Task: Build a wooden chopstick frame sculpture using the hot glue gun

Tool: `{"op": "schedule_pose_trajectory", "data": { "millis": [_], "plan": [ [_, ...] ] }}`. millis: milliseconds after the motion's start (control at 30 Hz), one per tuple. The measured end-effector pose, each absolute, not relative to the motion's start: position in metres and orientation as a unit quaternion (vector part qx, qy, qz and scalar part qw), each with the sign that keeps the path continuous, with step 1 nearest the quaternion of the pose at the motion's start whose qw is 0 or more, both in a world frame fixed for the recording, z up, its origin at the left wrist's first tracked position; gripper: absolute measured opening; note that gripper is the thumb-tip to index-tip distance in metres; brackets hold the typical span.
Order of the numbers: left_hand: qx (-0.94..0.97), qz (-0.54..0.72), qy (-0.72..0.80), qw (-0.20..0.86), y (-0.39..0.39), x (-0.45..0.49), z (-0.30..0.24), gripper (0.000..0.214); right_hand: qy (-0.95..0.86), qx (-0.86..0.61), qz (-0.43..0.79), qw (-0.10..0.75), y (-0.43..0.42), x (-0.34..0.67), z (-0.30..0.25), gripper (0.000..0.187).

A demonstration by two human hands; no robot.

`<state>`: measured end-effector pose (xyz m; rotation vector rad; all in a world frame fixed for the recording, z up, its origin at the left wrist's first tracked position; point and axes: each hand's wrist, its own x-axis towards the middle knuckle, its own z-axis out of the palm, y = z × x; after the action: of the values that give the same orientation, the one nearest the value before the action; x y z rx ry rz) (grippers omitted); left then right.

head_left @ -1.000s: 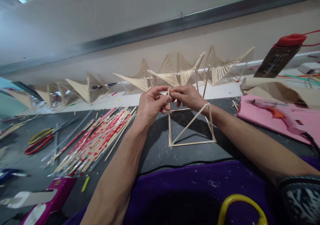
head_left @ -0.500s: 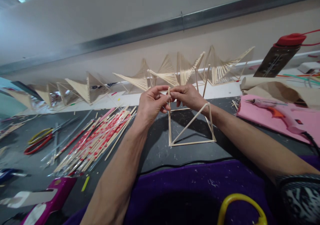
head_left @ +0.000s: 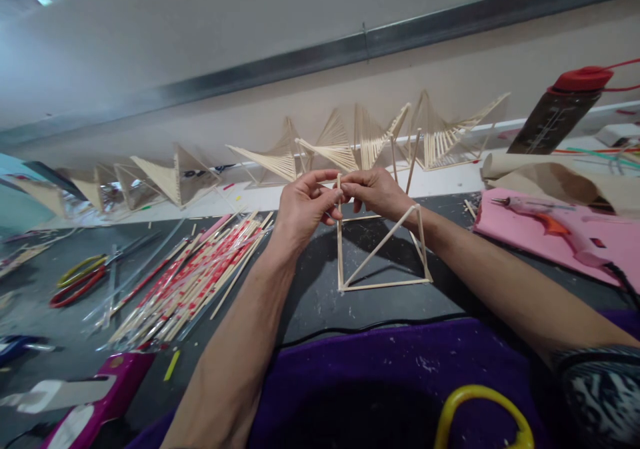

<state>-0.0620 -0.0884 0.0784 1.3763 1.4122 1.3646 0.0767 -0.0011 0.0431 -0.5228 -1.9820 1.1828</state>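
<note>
"What do your hands hold?"
"Your left hand and right hand both pinch the left upright of the stick frame, near its top."
"And where's that?"
"On the dark tabletop, right of the bagged sticks."

Access around the stick frame: a strip of dark tabletop leaves passage between it and the left forearm. Its raised corner stands before the right forearm; slatted stick models obstruct the rear, bagged sticks the left, a glue gun the right.
</note>
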Motion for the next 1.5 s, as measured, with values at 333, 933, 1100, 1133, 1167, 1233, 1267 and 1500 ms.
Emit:
{"op": "schedule_pose_trajectory", "data": {
  "millis": [333,933,1100,1133,1167,1233,1267,1500],
  "plan": [
    [0.539,0.531,0.544,0.364,-0.0872,-0.0624,0.0778,0.046,-0.780,-0.206,0.456,0.376,-0.0001,0.0776,0.0421,0.026],
    [0.546,0.530,0.543,0.354,-0.0874,-0.0626,0.0764,0.048,-0.770,-0.201,0.463,0.390,-0.0031,0.0766,0.0443,0.025],
    [0.547,0.528,0.546,0.353,-0.0872,-0.0626,0.0761,0.047,-0.769,-0.206,0.466,0.386,-0.0039,0.0763,0.0449,0.024],
    [0.546,0.527,0.547,0.352,-0.0871,-0.0625,0.0760,0.047,-0.769,-0.207,0.466,0.386,-0.0040,0.0764,0.0451,0.024],
    [0.546,0.528,0.548,0.351,-0.0871,-0.0624,0.0761,0.046,-0.769,-0.206,0.466,0.387,-0.0041,0.0764,0.0452,0.025],
    [0.543,0.529,0.550,0.351,-0.0870,-0.0620,0.0763,0.046,-0.769,-0.204,0.464,0.389,-0.0039,0.0765,0.0451,0.025],
    [0.542,0.529,0.550,0.350,-0.0871,-0.0618,0.0765,0.045,-0.770,-0.203,0.463,0.389,-0.0037,0.0765,0.0448,0.026],
    [0.542,0.532,0.545,0.356,-0.0874,-0.0612,0.0774,0.043,-0.773,-0.210,0.459,0.383,-0.0020,0.0769,0.0428,0.026]
  ]
}}
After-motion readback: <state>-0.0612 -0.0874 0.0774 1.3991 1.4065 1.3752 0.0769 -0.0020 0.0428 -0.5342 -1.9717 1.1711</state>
